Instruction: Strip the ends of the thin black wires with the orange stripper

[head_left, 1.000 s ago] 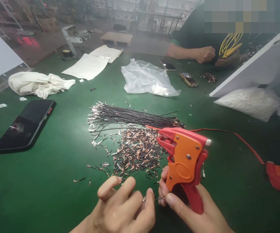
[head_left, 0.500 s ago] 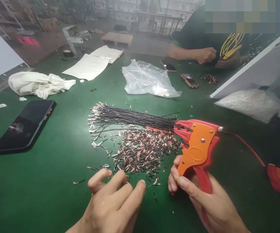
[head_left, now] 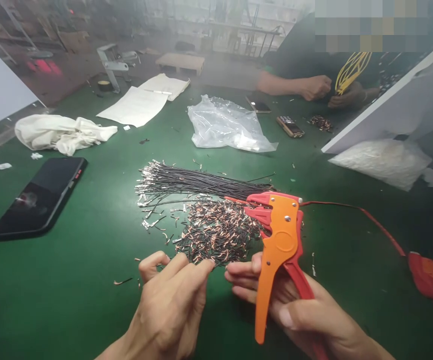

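Note:
My right hand grips the handles of an orange and red wire stripper, its jaws pointing left over the table. My left hand reaches forward with fingers stretched out, the fingertips touching the near edge of a pile of short cut wire pieces. Behind the pile lies a bundle of long black wires with metal terminals at the left end.
On the green table: a black phone at left, white cloth, papers, a clear plastic bag, a white bag, a red cord. Across the table another person's hands hold yellow wires.
My left hand opened and reached forward to the pile of cut pieces. The wire stripper swung left and tilted, its handles spreading apart in my right hand.

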`<state>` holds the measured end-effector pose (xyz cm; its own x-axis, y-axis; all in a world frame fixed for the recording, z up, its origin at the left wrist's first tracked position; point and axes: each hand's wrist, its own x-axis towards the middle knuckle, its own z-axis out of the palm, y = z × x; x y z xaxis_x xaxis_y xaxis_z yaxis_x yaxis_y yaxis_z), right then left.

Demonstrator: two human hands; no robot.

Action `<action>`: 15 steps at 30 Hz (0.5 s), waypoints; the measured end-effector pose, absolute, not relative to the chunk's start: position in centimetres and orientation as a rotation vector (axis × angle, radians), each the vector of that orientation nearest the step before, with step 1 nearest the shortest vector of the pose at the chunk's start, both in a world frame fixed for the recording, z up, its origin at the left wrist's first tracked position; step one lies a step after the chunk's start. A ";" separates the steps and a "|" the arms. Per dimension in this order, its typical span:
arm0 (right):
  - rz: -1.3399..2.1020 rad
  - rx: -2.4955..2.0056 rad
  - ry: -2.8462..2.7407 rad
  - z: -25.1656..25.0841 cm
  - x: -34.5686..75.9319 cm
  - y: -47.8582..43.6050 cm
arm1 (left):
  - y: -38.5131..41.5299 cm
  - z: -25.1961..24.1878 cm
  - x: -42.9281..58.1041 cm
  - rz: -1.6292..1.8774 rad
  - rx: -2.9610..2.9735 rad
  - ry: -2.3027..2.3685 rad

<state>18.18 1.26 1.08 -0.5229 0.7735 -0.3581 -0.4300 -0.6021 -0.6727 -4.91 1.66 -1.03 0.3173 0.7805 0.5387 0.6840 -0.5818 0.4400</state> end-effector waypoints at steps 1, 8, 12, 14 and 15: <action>2.135 -0.838 -0.693 1.0 18.3 1.2 | 1.7 -0.9 -4.9 1.136 2.423 1.377; 2.153 -0.787 -0.850 1.3 18.6 1.3 | 1.8 -0.7 -5.4 1.179 2.338 1.391; 2.357 -0.567 -0.477 1.4 17.6 1.1 | 2.0 -0.5 -5.2 1.263 2.370 1.332; 2.413 -0.535 -0.329 1.1 17.1 0.7 | 2.1 -0.4 -5.0 1.310 2.397 1.293; 2.433 -0.531 -0.292 0.8 16.9 0.5 | 2.2 -0.3 -4.8 1.322 2.403 1.272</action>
<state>16.91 0.55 0.85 -0.7245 0.6196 -0.3020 -0.5306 -0.7810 -0.3295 -4.83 2.16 -0.26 0.2659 0.7181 0.6432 0.6147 -0.6402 0.4607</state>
